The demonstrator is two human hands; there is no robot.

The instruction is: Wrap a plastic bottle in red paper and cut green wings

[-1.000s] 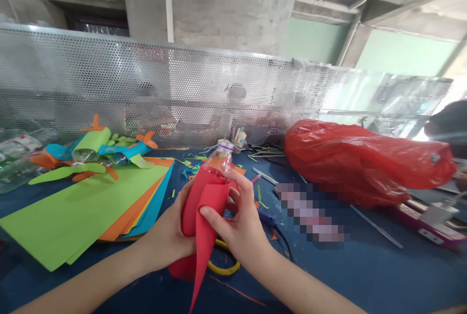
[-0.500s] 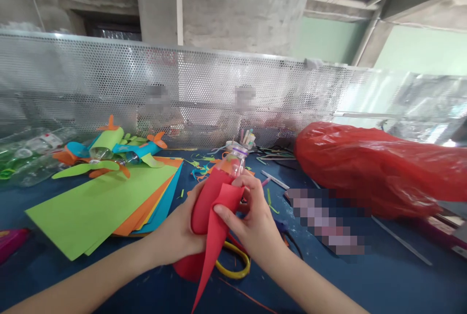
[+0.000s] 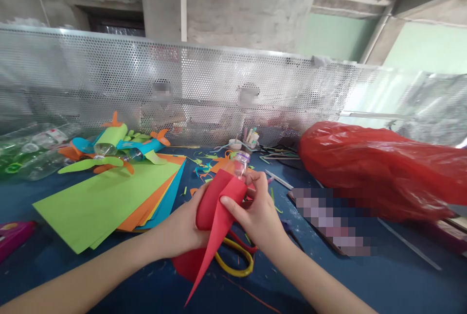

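In the head view, holds a clear plastic bottle (image 3: 241,165) with a purple-ringed neck tilted away, between left grip (image 3: 186,224) and right grip (image 3: 261,212). Shows the bottle's body largely wrapped in a smooth red sheet (image 3: 212,195), with a long pointed flap (image 3: 209,255) hanging loose between the grips. Seems partway through the wrapping, with that flap left to lay flat. With the left grip, curls around the wrapped body; with the right grip, pinches the flap's upper edge between thumb and bent fingers, just below the neck. Reaches in from both lower corners, low over the dark blue worktop (image 3: 146,287).
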